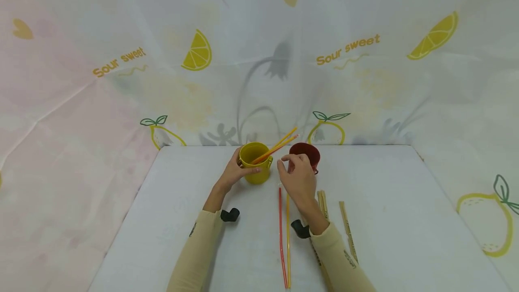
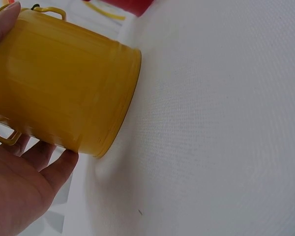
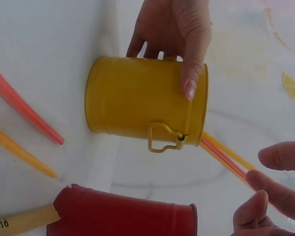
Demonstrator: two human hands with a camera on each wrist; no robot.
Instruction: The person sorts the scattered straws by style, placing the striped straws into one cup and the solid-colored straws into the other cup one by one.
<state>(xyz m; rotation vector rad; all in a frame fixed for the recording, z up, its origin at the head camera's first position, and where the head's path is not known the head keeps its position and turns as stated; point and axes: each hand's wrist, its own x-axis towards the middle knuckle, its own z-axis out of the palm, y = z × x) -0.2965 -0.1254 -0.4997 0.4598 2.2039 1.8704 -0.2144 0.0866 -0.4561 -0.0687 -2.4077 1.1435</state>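
Note:
My left hand point(image 1: 235, 171) grips a yellow metal bucket point(image 1: 262, 175) around its side, with the thumb across the front. The bucket stands upright on the table, and its small wire handle point(image 3: 162, 137) shows in the right wrist view. Several yellow-orange and red straws point(image 1: 279, 144) lean out of it to the right. My right hand point(image 1: 301, 181) hovers in front of a red bucket point(image 1: 314, 151), partly covering it. Its thumb and forefinger point(image 3: 273, 189) are apart near the straws, with nothing visible between them.
A red straw point(image 1: 280, 233) and a yellow straw point(image 1: 288, 242) lie on the white table point(image 1: 389, 202). Narrow paper-wrapped sticks point(image 1: 348, 229) lie by and under the right forearm. A printed lemon backdrop point(image 1: 259, 89) hangs behind the table.

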